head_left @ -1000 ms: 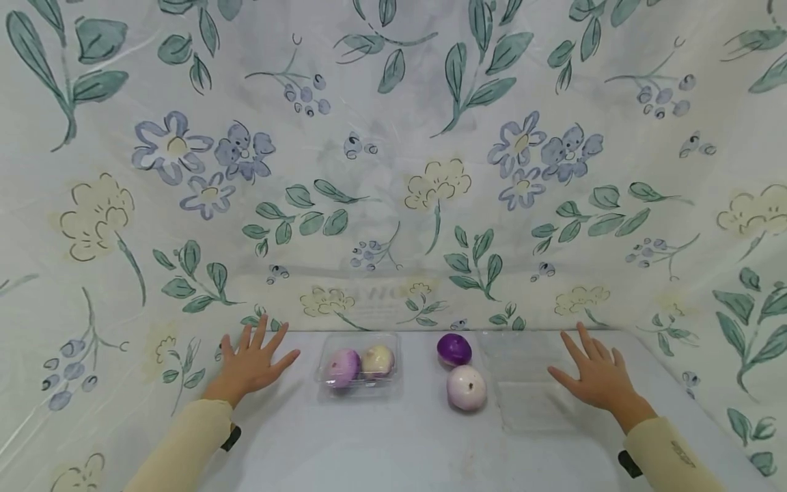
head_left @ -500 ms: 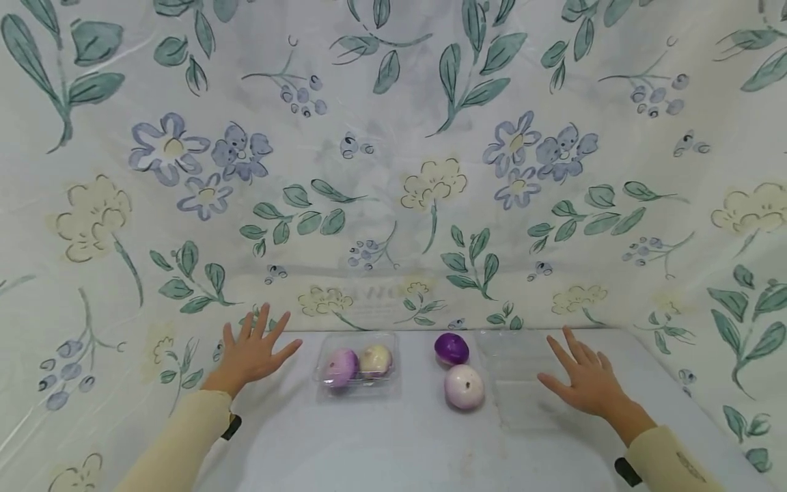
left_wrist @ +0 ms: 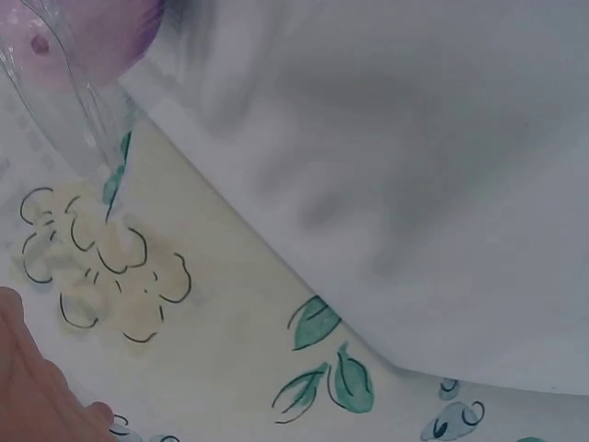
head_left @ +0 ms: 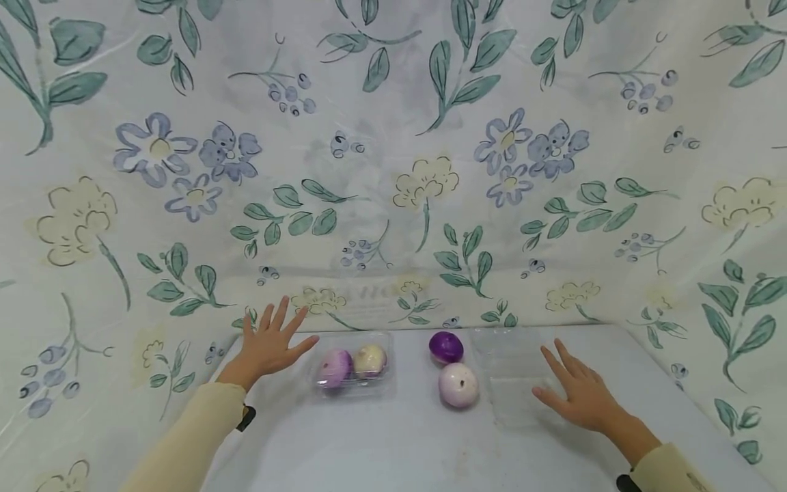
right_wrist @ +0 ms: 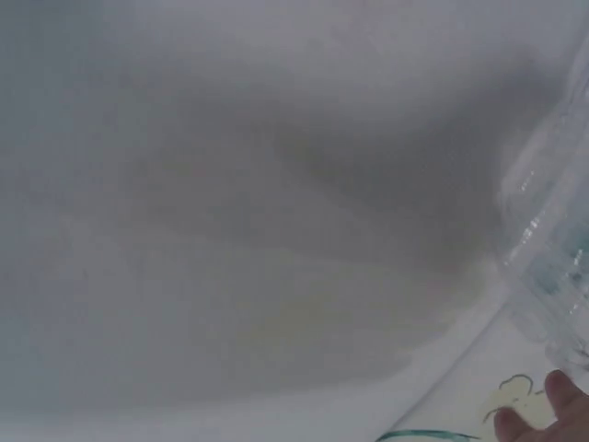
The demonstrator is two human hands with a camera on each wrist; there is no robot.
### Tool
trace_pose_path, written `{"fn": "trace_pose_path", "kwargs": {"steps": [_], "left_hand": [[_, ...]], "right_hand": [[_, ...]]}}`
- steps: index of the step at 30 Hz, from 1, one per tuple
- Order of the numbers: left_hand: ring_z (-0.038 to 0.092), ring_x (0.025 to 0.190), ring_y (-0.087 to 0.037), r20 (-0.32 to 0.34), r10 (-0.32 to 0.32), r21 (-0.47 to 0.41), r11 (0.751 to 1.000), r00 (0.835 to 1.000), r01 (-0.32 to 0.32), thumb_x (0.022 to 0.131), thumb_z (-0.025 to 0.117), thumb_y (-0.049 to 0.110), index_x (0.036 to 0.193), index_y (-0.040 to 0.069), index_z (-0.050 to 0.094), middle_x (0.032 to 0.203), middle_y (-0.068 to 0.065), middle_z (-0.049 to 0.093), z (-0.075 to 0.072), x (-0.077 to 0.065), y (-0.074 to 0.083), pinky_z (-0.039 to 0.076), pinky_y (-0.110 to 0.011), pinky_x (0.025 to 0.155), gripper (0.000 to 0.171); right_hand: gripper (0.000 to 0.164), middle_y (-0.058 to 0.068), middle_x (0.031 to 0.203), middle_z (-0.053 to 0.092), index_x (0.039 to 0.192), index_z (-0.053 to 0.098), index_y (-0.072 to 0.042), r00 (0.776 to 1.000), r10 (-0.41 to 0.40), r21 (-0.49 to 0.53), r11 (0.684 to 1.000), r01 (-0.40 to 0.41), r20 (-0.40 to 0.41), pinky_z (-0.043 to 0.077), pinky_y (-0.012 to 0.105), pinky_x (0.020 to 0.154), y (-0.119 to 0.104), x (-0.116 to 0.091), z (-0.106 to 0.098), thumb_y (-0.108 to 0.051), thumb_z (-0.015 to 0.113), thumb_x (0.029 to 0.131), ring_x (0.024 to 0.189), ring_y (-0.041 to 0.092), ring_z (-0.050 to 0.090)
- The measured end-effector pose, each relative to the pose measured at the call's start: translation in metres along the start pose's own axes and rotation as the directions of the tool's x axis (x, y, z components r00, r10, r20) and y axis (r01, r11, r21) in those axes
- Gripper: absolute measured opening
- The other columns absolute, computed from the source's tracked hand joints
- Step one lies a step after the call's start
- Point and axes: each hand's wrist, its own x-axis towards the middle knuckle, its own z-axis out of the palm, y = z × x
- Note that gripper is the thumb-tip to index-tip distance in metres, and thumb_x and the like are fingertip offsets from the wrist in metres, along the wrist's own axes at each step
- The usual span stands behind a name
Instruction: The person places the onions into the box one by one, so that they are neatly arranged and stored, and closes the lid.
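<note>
Left hand [head_left: 270, 346]: one, palm down, fingers straight and fanned, raised over the bench [head_left: 399, 444] just left of the lidded box; thumb points toward that box
Right hand [head_left: 574, 389]: one, palm down, fingers extended, thumb spread away; raised at the right side of the clear container, its thumb overlapping it in the head view
Onions: four in all, two boxed, two loose, all rounded with smooth skins and a soft shine
Lidded box [head_left: 350, 338]: one, thin clear plastic, rectangular, glossy along the edges, on the bench left of centre near the back edge
Boxed pair: pink-purple onion [head_left: 335, 367] at left, cream-yellow onion [head_left: 370, 359] at right, side by side
Loose pair: deep violet onion [head_left: 445, 348] behind, slightly flattened; pale pink onion [head_left: 458, 385] in front, rounder, small dark spot on its face; both between box and container
Clear container [head_left: 510, 362]: one, see-through plastic, rectangular outline, ridged and glinting in the right wrist view; whether its lid is raised, cannot tell
Bench: one, white, smooth, faintly stained toward the front
Sleeves: two, cream cloth, a dark band showing at each cuff
Backdrop [head_left: 369, 205]: pale sheet, slight sheen, printed with green leaves, blue flowers, berries and yellow blooms
</note>
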Motion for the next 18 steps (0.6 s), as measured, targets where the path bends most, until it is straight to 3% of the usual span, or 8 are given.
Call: {"fn": "trace_pose_path", "kwargs": {"steps": [7, 18], "left_hand": [[0.001, 0.149, -0.051, 0.030, 0.021, -0.052, 0.998, 0.999, -0.019, 0.091, 0.042, 0.072, 0.159, 0.018, 0.021, 0.165, -0.023, -0.001, 0.000, 0.011, 0.022, -0.013, -0.074, 0.110, 0.089], [0.003, 0.150, -0.049, 0.054, 0.105, -0.045, 0.994, 0.993, -0.102, 0.091, 0.043, 0.072, 0.159, 0.022, 0.020, 0.166, -0.020, 0.001, 0.003, 0.025, 0.051, -0.009, -0.075, 0.111, 0.087]], "right_hand": [[0.090, 0.026, 0.162, 0.017, 0.154, 0.028, 0.000, 0.999, 0.025, 0.079, 0.996, -0.028, 0.041, 0.034, 0.077, 0.095, 0.004, -0.007, 0.007, -0.057, 0.058, 0.092, 0.139, 0.055, 0.030], [0.117, 0.040, 0.157, 0.003, 0.149, 0.007, 0.020, 0.972, 0.128, 0.243, 0.954, -0.176, 0.198, 0.019, 0.068, 0.114, 0.003, -0.004, 0.005, -0.056, 0.068, 0.085, 0.144, 0.057, 0.011]]}}
